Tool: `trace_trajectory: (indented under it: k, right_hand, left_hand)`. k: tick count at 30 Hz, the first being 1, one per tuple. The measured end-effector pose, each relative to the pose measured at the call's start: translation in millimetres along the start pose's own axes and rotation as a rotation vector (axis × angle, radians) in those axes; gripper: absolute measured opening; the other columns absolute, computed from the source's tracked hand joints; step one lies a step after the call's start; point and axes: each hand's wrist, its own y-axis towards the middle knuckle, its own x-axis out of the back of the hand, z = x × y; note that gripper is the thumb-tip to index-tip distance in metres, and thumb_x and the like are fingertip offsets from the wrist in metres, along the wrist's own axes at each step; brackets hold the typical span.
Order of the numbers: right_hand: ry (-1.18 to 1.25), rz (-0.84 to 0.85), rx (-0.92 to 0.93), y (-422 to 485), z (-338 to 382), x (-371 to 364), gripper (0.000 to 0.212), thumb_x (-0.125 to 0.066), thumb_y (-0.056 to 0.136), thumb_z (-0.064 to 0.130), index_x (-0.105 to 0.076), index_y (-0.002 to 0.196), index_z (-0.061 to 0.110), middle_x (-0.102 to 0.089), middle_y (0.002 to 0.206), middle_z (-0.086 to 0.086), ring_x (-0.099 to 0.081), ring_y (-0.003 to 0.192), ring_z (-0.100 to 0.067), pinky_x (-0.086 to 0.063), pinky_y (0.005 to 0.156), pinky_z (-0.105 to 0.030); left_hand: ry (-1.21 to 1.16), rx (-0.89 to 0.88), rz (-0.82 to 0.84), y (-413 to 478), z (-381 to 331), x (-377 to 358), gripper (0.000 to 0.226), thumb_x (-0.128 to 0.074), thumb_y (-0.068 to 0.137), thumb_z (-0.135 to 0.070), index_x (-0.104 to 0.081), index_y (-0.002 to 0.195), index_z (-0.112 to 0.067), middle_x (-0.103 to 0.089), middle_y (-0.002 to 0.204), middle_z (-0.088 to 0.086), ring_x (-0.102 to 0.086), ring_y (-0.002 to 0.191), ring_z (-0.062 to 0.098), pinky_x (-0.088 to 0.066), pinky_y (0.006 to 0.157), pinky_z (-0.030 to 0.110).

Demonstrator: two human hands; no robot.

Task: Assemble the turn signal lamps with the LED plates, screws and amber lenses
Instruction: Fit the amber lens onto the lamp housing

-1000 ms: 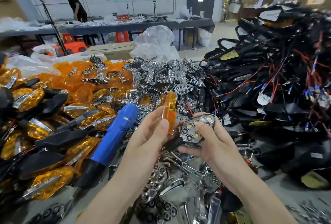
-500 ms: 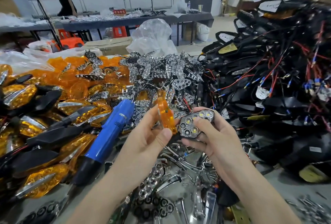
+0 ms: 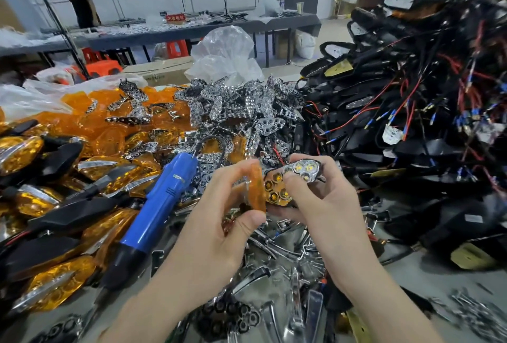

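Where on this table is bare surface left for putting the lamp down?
Bare table shows right of the right forearm, bordered by black housings, chrome trims and loose screws. A thin strip lies at the blue screwdriver's tip, beside finished amber lamps. The middle and back are crowded with piles.

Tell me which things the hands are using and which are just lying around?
In use: amber lens, pinched by left hand; lamp with LED plate, held by right hand.
Lying about: blue screwdriver; chrome plate pile; black wired housings; plastic bag.
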Motion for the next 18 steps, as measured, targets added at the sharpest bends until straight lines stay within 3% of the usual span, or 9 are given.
trace_trajectory:
  k: [2, 5, 7, 9, 13, 18]
  right_hand:
    - [-0.014, -0.011, 0.014, -0.9, -1.0, -1.5, 0.021, -0.067, 0.095, 0.009, -0.07, 0.1, 0.03, -0.077, 0.081, 0.0, -0.077, 0.076, -0.017, -0.064, 0.065, -0.033]
    - [-0.067, -0.003, 0.028, -2.0, -3.9, -3.6, 0.023, -0.069, 0.096, 0.013, -0.07, 0.098, 0.036, -0.076, 0.081, 0.002, -0.076, 0.076, -0.015, -0.064, 0.066, -0.033]
    - [-0.136, 0.022, 0.041, -2.5, -7.2, -5.3, 0.021, -0.072, 0.094, 0.02, -0.07, 0.099, 0.04, -0.077, 0.088, 0.003, -0.076, 0.085, -0.018, -0.065, 0.073, -0.041]
    - [-0.156, 0.045, 0.024, -2.4, -9.7, -5.0, 0.019, -0.075, 0.093, 0.025, -0.07, 0.102, 0.042, -0.078, 0.093, 0.002, -0.077, 0.089, -0.02, -0.064, 0.08, -0.046]
    - [-0.057, 0.106, -0.026, -1.5, -10.6, -1.4, 0.018, -0.073, 0.09, 0.034, -0.074, 0.107, 0.034, -0.079, 0.095, -0.001, -0.078, 0.086, -0.021, -0.063, 0.071, -0.03]
    - [-0.044, 0.174, -0.071, -1.8, -16.1, -1.0, 0.03, -0.06, 0.086, 0.048, -0.073, 0.11, 0.037, -0.078, 0.105, 0.004, -0.076, 0.1, -0.017, -0.061, 0.076, -0.026]
  left_hand:
    - [0.102, -0.009, -0.009, 0.1, 0.0, -1.8, 0.048, -0.054, 0.098, -0.043, -0.036, 0.142, -0.05, -0.048, 0.144, -0.015, -0.05, 0.134, 0.008, -0.045, 0.105, 0.037]
    - [0.256, -0.041, -0.04, 1.1, 0.2, -6.3, 0.052, -0.055, 0.097, -0.034, -0.032, 0.138, -0.056, -0.043, 0.14, -0.026, -0.048, 0.13, -0.002, -0.039, 0.104, 0.014]
    - [0.342, -0.051, -0.047, 0.4, 1.6, -10.2, 0.056, -0.058, 0.098, -0.025, -0.032, 0.138, -0.054, -0.04, 0.137, -0.026, -0.047, 0.126, -0.009, -0.034, 0.098, 0.002]
    - [0.401, -0.05, -0.041, -0.3, 3.6, -14.0, 0.06, -0.06, 0.098, -0.016, -0.031, 0.14, -0.047, -0.038, 0.135, -0.023, -0.046, 0.122, -0.012, -0.036, 0.092, 0.001]
    - [0.38, -0.034, -0.045, -0.8, 8.3, -16.4, 0.057, -0.059, 0.099, -0.015, -0.031, 0.143, -0.04, -0.038, 0.133, -0.021, -0.046, 0.119, -0.012, -0.034, 0.09, -0.001]
    - [0.386, 0.0, -0.03, -3.5, 12.9, -15.4, 0.056, -0.057, 0.1, -0.019, -0.031, 0.144, -0.042, -0.038, 0.137, -0.023, -0.044, 0.121, -0.013, -0.033, 0.091, -0.001]
